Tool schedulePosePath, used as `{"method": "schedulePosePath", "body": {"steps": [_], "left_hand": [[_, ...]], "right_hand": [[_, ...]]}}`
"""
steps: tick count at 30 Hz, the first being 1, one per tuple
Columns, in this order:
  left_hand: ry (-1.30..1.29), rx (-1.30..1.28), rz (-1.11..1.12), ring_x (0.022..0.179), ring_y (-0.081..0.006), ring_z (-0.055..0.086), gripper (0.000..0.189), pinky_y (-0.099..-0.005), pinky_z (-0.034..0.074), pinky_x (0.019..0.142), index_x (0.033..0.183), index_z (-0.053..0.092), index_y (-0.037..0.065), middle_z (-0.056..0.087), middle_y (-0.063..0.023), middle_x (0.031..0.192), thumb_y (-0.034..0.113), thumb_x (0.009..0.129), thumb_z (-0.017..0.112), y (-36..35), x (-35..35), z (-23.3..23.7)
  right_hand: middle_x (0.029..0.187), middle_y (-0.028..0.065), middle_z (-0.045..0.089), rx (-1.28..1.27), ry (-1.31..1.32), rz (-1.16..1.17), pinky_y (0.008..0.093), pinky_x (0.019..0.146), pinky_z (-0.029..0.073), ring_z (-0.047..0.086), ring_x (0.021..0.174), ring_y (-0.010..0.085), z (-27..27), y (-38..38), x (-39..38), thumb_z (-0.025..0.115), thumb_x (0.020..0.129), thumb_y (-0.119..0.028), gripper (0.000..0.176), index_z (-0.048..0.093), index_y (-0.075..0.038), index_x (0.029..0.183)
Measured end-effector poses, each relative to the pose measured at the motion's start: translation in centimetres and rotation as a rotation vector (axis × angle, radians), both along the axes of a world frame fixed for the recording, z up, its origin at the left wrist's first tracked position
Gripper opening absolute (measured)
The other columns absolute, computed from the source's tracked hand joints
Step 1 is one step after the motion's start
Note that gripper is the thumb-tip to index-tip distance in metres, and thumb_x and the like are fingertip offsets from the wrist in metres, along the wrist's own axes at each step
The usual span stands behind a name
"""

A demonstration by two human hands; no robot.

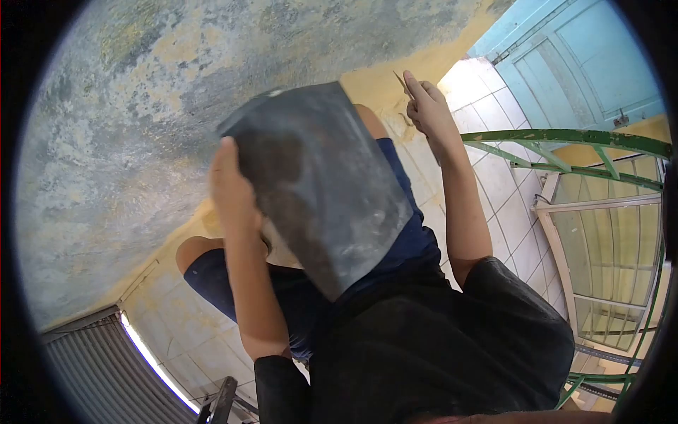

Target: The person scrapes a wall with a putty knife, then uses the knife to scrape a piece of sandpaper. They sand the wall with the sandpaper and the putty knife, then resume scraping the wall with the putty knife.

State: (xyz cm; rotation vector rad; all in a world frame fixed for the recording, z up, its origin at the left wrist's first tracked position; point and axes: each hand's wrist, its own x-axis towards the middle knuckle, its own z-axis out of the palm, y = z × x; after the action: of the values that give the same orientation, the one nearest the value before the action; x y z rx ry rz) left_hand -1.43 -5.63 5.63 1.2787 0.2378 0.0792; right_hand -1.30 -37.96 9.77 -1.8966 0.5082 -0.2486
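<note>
A dark grey, stained flat sheet (346,177) lies tilted above my lap, covering part of my blue shorts. My left hand (234,185), slightly blurred, grips its left edge. Off to the right of the sheet, my right hand (426,109) is raised and closed around a thin, pointed object (401,81) that looks like a blade; its handle is mostly hidden by the fingers. My right hand and the sheet do not touch.
A weathered grey and yellow wall (141,127) rises ahead and to the left. At the right are a green metal frame (565,136), a glass-paned frame (611,247) and a light blue door (572,63). White tiles (501,184) cover the floor. A corrugated shutter (106,367) stands lower left.
</note>
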Motion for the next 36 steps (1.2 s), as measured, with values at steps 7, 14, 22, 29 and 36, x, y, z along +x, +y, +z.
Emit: {"method": "schedulePosePath", "body": {"steps": [7,14,22,29,36], "left_hand": [[0.070,-0.019,0.191,0.116,-0.0238,0.063,0.048,-0.0354,0.049,0.101,0.135,0.058,-0.007,0.062,-0.0155,0.134,0.033,0.107,0.052,9.3,-3.3,4.3],[0.214,0.074,0.346,0.116,-0.0229,0.061,0.049,-0.0343,0.049,0.100,0.133,0.058,-0.007,0.062,-0.0157,0.132,0.033,0.106,0.056,14.7,-12.2,4.1],[0.289,0.053,0.294,0.120,-0.0245,0.060,0.048,-0.0379,0.049,0.102,0.138,0.054,-0.005,0.061,-0.0150,0.135,0.034,0.109,0.051,16.1,-18.5,-0.2],[0.213,-0.147,0.180,0.122,-0.0262,0.061,0.045,-0.0398,0.049,0.104,0.137,0.056,-0.003,0.063,-0.0132,0.135,0.032,0.110,0.047,12.8,-19.2,-1.6],[0.213,-0.041,0.194,0.117,-0.0263,0.063,0.037,-0.0395,0.050,0.103,0.134,0.057,-0.006,0.065,-0.0147,0.131,0.019,0.108,0.047,13.4,-19.0,-4.1]], "right_hand": [[0.063,-0.0047,0.040,0.640,0.092,0.210,0.0227,0.043,0.024,0.029,0.048,0.0046,0.2,-1.4,1.8,0.038,0.110,-0.045,0.037,0.045,-0.017,0.088],[0.070,0.0036,0.048,1.029,0.106,0.295,0.0220,0.043,0.027,0.036,0.052,0.0088,-5.5,-2.1,8.1,0.042,0.104,-0.062,0.048,0.045,-0.014,0.102],[0.080,0.0146,0.054,1.300,0.263,0.245,0.0278,0.051,0.038,0.046,0.062,0.0174,-14.0,-0.7,6.9,0.065,0.098,-0.040,0.043,0.049,-0.002,0.106],[0.106,0.0196,0.052,1.392,0.367,0.208,0.0368,0.072,0.062,0.067,0.089,0.0315,-17.8,-0.1,7.5,0.056,0.092,0.005,0.019,0.047,0.010,0.107],[0.112,0.0215,0.048,1.427,0.256,0.124,0.0411,0.088,0.067,0.067,0.106,0.0417,-19.0,-0.2,7.3,0.054,0.088,0.009,0.022,0.045,0.014,0.107]]}}
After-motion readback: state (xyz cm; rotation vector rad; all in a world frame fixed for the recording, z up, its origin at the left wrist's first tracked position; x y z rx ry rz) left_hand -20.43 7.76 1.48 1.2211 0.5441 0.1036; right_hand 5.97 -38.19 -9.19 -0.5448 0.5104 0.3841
